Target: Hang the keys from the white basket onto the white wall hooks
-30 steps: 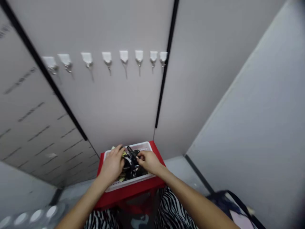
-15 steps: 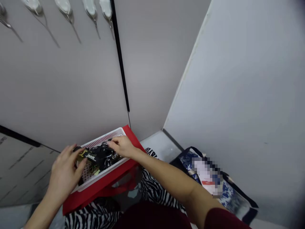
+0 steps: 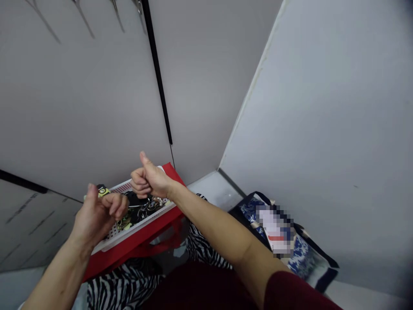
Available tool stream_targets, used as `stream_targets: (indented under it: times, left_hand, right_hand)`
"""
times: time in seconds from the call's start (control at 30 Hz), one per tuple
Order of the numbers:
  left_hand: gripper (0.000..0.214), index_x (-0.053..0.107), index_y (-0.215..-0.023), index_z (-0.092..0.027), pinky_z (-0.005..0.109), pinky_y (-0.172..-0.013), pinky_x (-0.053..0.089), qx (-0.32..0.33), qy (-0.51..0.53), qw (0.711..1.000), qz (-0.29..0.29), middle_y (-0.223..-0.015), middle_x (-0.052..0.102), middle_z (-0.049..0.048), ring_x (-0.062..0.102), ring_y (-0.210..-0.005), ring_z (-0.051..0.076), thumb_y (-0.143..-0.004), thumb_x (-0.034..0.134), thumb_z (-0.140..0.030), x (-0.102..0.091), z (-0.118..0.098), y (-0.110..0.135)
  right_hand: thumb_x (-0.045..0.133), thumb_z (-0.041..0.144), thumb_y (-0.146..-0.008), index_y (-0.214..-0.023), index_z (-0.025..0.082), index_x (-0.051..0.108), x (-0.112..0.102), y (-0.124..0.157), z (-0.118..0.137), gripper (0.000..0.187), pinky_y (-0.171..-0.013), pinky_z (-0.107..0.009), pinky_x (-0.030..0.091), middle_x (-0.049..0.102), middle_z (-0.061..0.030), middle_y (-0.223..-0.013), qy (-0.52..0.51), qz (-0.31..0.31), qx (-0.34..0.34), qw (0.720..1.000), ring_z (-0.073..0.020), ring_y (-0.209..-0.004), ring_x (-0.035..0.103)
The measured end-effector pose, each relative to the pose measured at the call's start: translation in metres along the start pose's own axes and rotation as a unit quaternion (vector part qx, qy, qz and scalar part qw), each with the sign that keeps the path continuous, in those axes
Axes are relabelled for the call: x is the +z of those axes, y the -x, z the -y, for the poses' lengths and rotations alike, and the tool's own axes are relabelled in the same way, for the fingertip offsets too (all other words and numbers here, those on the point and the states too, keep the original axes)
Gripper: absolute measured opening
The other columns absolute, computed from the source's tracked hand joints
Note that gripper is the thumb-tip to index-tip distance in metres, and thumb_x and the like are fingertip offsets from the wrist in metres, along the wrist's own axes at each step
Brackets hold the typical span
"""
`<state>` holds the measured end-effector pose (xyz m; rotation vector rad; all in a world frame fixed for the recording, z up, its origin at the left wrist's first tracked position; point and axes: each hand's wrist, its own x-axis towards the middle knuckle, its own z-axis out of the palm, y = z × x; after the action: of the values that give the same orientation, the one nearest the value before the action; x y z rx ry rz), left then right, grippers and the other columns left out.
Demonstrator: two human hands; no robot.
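A white perforated basket (image 3: 137, 222) sits on a red box (image 3: 142, 242) in front of me, against a grey wall. It holds a tangle of black straps and metal key rings (image 3: 142, 207), with some yellow pieces. My left hand (image 3: 97, 213) hovers over the basket's near left end, curled into a fist with the thumb up. A yellow and black item (image 3: 103, 190) shows just behind that thumb. My right hand (image 3: 150, 181) is over the far end, also a fist with the thumb raised. I see nothing gripped in either hand.
Zebra-striped fabric (image 3: 206, 254) lies below the red box, over my lap. A blue patterned bag (image 3: 300, 254) with a card on it rests on the floor at the right, by the side wall. A black vertical strip (image 3: 158, 82) splits the wall panels; hook ends (image 3: 80, 10) show at the top.
Both hands lifted out of the basket's contents and closed into thumbs-up fists. The view swung right and down, so the row of wall hooks slid almost out of frame.
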<state>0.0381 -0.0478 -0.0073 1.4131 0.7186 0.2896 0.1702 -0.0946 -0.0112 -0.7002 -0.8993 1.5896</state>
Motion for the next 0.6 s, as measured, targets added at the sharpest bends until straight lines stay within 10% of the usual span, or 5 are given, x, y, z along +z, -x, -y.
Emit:
stream_targets:
  times: [0.6]
  left_hand:
    - [0.061, 0.025, -0.030, -0.017, 0.021, -0.038, 0.022, 0.069, 0.063, 0.993, 0.067, -0.027, 0.028, -0.0018, 0.026, -0.028, 0.005, -0.063, -0.005, -0.059, -0.004, 0.000, 0.001]
  right_hand:
    - [0.007, 0.061, -0.064, -0.033, 0.017, 0.023, 0.017, -0.004, -0.006, 0.056, -0.028, -0.016, 0.017, 0.018, 0.0082, -0.027, 0.003, -0.004, 0.054, 0.999, -0.0023, -0.024, 0.015]
